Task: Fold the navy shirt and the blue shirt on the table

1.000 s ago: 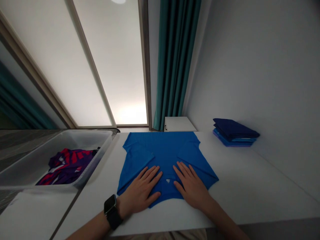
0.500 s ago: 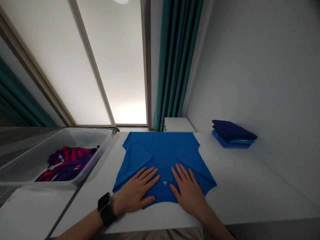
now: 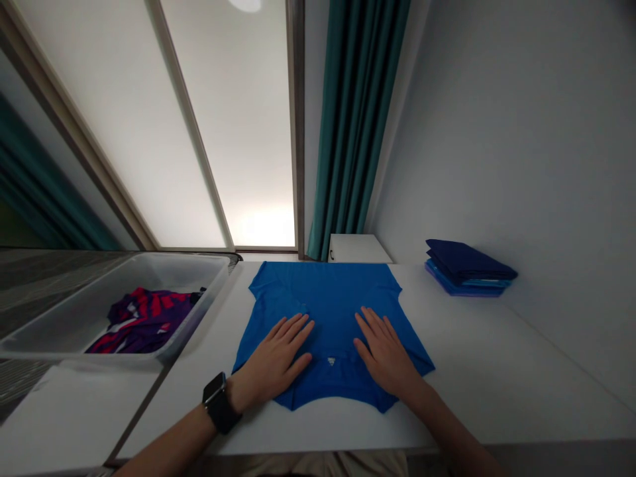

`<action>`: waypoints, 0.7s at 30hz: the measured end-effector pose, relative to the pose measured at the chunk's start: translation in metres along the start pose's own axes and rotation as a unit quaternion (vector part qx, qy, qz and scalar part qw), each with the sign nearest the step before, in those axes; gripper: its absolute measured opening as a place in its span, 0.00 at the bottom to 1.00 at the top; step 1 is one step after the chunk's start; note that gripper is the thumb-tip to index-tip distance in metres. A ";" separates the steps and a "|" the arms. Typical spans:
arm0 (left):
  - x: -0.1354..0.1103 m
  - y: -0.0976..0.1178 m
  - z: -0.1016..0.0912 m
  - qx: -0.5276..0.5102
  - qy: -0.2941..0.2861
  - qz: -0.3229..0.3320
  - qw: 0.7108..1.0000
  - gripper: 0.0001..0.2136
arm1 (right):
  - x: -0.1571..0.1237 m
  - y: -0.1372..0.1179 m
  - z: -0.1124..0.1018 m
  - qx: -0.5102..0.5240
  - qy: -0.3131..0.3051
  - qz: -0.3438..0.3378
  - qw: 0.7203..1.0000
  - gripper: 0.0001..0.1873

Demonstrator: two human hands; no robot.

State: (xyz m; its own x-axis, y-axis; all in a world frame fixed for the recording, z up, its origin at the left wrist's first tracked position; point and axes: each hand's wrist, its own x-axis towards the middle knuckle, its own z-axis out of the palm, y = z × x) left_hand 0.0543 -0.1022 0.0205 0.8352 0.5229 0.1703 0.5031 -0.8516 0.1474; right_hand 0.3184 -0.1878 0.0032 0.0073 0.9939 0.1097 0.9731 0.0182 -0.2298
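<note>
A blue T-shirt (image 3: 328, 291) lies spread on the white table, its curved neckline toward me and a small pale logo near that edge. On its left half rests my left hand (image 3: 273, 358), palm down with the fingers stretched out; a black smartwatch (image 3: 218, 401) is on that wrist. My right hand (image 3: 385, 354) lies flat on the shirt's right half, fingers spread. Neither hand grips the cloth. The palms hide the fabric beneath them.
At the left, a translucent plastic bin (image 3: 199, 291) holds a crumpled purple and red garment (image 3: 149, 321). Folded blue clothes (image 3: 470, 268) are stacked at the back right beside the wall. A low white cabinet (image 3: 358, 248) stands past the table's (image 3: 477, 384) far edge.
Both hands have slid forward over the shirt, away from its neckline, and the right one also a little to the right. The sleeve folds look smoother. My view has shifted slightly.
</note>
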 end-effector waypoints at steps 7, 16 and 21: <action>0.001 -0.021 0.028 0.046 0.024 -0.042 0.998 0.28 | 0.002 0.008 0.019 -0.028 -0.021 0.026 0.999 0.38; -0.004 -0.015 0.032 0.042 0.015 -0.039 0.998 0.29 | -0.004 0.006 0.019 -0.039 -0.036 0.021 0.998 0.39; -0.012 -0.008 0.031 0.057 0.034 -0.032 0.997 0.29 | -0.014 0.005 0.019 -0.039 -0.025 0.011 0.999 0.38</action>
State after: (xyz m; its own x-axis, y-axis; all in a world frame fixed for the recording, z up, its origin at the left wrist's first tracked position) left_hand 0.0469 -0.1032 -0.0129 0.7852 0.5747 0.2307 0.5805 -0.8128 0.0488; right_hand 0.3185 -0.1999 -0.0174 0.0197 0.9982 0.0573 0.9878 -0.0106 -0.1551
